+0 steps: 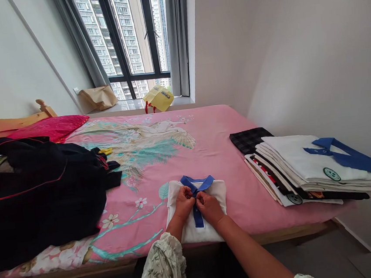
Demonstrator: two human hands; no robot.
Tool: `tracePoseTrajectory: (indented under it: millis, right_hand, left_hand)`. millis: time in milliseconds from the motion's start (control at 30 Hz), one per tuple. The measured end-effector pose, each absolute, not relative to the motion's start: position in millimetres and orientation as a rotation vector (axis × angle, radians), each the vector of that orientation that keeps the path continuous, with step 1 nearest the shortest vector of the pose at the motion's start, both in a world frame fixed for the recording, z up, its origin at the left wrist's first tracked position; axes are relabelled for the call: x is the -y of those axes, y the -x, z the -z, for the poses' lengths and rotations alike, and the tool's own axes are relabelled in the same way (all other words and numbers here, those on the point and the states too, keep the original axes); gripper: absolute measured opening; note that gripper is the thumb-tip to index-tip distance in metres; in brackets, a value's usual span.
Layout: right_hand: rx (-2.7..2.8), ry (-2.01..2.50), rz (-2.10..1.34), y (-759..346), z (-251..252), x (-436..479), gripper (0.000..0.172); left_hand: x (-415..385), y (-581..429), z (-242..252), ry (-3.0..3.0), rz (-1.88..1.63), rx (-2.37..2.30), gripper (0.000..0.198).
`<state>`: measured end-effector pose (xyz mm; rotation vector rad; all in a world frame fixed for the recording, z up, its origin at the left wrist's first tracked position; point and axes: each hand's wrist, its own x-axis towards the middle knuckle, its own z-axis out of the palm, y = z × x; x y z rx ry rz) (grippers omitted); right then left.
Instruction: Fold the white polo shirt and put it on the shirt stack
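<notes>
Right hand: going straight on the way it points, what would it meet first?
Most likely the left hand, knuckle to knuckle with the right hand over the blue placket of the white folded polo shirt; depth is hard to judge.

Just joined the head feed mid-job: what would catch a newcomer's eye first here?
The pink bedspread fills the view. At its near edge the left hand and right hand pinch the blue placket of a white shirt lying flat. To the right sits a stack of folded shirts with a blue collar on top, and to the left sprawls a dark clothes pile.
</notes>
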<state>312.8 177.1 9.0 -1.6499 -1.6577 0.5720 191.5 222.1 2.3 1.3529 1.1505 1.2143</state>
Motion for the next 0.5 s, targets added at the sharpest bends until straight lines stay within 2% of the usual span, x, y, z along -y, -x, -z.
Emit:
tracePoseTrajectory:
  millis: [333, 500]
  right_hand:
    - [1.519, 1.705, -0.695, -315, -12, -190, 0.020]
    - [1.501, 1.686, -0.714, -318, -9, -190, 0.021]
  left_hand:
    - [-221, -191, -2, -1.374, -1.185, -1.127, 0.025]
    - [-222, -193, 1, -1.362, -1.201, -1.146, 0.029]
